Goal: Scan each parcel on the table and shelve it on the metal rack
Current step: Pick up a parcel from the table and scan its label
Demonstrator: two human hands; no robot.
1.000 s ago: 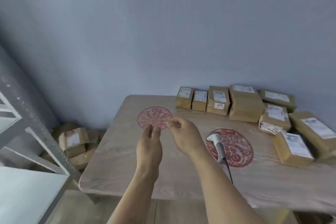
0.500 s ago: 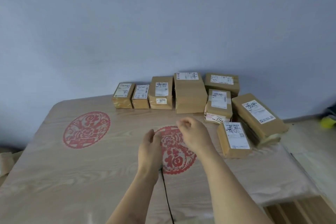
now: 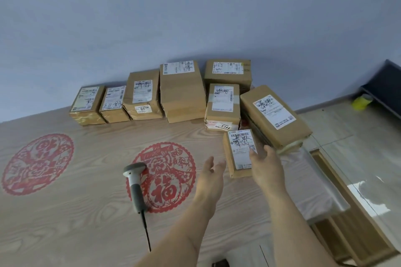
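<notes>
Hands reach toward the nearest parcel: the left hand (image 3: 211,174) comes in with fingers spread and empty, just left of the small box (image 3: 239,153), while the right hand (image 3: 265,166) hovers over the box's near right corner, fingers loosely spread and holding nothing; whether it touches the cardboard I cannot tell. That small box lies flat on the right side of the table (image 3: 65,212), label up, set apart from the rest and nearest the person, which makes it the easy first pick. Behind it, a row of brown parcels (image 3: 183,93) sits against the far wall, all labels facing up, probably so the barcodes can be read without turning them. The scanner (image 3: 135,182) lies on its side on the red paper decoration (image 3: 171,180) at table centre, cord trailing toward the near edge, within easy reach of the left hand. Judging from this, the step in hand is taking up the small box with both hands before scanning. The metal rack is out of sight, and many parcels remain on the table.
</notes>
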